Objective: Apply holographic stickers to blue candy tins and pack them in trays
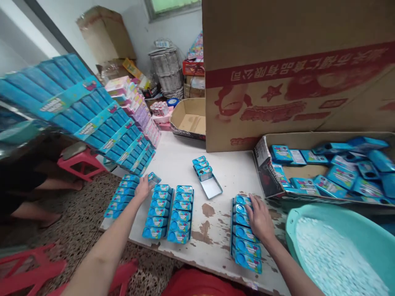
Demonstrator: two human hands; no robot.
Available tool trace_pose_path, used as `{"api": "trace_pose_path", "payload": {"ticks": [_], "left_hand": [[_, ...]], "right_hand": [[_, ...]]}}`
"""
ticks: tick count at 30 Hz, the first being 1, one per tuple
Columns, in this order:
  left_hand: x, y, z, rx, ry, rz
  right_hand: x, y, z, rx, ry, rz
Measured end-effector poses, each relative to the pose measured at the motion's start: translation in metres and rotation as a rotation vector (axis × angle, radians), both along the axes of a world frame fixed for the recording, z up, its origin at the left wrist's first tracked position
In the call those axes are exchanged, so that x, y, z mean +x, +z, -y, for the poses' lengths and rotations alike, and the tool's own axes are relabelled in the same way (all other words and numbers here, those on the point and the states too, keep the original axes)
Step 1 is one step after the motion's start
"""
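Observation:
My left hand (142, 190) is at the far end of the leftmost row of small blue boxes (120, 197), its fingers closed on a single blue box (154, 179) that is tilted. Two more filled rows, one blue row (157, 211) and another (181, 214), lie side by side just right of my left forearm. On the right, the fingers of my right hand (261, 216) are curled against the far boxes of another blue row (247, 243). Between the hands is a partly filled tray (212, 188), with several blue boxes at its far end.
A carton (261, 164) of loose blue boxes stands at right, above a turquoise basin (291, 224) of small pale pieces. Stacked blue display packs (92, 111) lean at left. A tall cardboard box (262, 37) and an open carton (193, 117) stand behind. Red stools (82, 161) flank a person's legs.

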State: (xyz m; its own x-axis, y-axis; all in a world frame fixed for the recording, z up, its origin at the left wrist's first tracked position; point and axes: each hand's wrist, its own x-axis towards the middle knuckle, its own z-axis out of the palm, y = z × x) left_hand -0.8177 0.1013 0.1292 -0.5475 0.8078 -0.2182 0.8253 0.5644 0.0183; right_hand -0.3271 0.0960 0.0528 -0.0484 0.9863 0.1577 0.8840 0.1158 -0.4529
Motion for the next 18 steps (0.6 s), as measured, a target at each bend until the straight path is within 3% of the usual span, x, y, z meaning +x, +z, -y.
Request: {"api": "trace_pose_path", "payload": {"ticks": [3, 6, 9, 11, 14, 18], "left_hand": [[-0.005, -0.012, -0.008, -0.053, -0.011, 0.022], [-0.002, -0.012, -0.006, -0.063, -0.024, 0.010], [-0.001, -0.002, -0.001, -0.017, 0.022, -0.020], [0.001, 0.011, 0.001, 0.100, 0.086, -0.056], [0.017, 0.035, 0.000, 0.319, 0.113, -0.030], [0.072, 0.059, -0.021, 0.436, -0.037, 0.305]], "right_hand": [[-0.030, 0.016, -0.011, 0.139, -0.032, 0.013], [-0.099, 0.024, -0.040, 0.217, 0.018, -0.134], [-0.174, 0.017, -0.077, 0.109, -0.044, -0.287], [-0.205, 0.007, -0.096, 0.001, -0.124, -0.341], [-0.215, -0.006, -0.108, -0.068, -0.144, -0.399], [-0.198, -0.007, -0.099, -0.002, -0.054, -0.443]]}}
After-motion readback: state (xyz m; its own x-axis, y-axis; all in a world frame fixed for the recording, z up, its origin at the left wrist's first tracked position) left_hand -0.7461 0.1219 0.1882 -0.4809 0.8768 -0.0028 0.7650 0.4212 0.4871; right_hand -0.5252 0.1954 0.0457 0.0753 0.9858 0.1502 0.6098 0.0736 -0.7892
